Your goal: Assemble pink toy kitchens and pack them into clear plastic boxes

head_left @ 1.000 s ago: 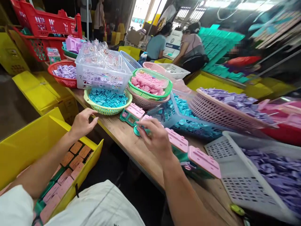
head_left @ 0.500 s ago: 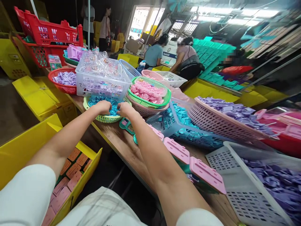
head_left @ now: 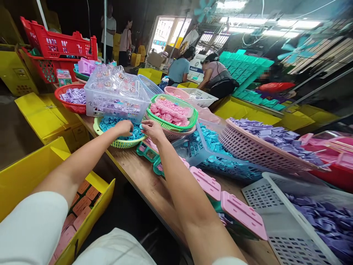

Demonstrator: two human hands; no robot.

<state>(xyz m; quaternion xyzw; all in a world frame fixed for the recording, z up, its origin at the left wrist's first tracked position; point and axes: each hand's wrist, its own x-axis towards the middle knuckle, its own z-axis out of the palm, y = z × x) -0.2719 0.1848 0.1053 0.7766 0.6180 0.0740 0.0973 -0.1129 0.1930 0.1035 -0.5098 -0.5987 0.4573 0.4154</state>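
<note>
A yellow-green basket [head_left: 125,143] holds small blue plastic pieces [head_left: 110,122]. My left hand [head_left: 124,128] is over these pieces, fingers curled down among them; what they hold, if anything, is hidden. At the basket's right edge, my right hand [head_left: 153,129] pinches a small light-blue plastic piece [head_left: 141,126] between thumb and fingers. Just below that hand, a teal case [head_left: 147,152] with pink parts lies on the table. A row of cases with pink lids [head_left: 205,182] runs from there towards me, partly behind my right forearm.
A clear bin [head_left: 116,99] of bagged parts rests above the basket's back. Beside it stands a green basket [head_left: 172,124] of pink pieces. Purple pieces fill a pink basket [head_left: 248,147] and a white crate [head_left: 275,198]. A yellow carton [head_left: 106,198] stands below the table edge [head_left: 149,198]. Co-workers [head_left: 178,68] sit beyond.
My right hand has risen out of the blue pieces and moved slightly right, now showing a light-blue piece in its fingers. My left hand stays over the basket. The view has shifted a little.
</note>
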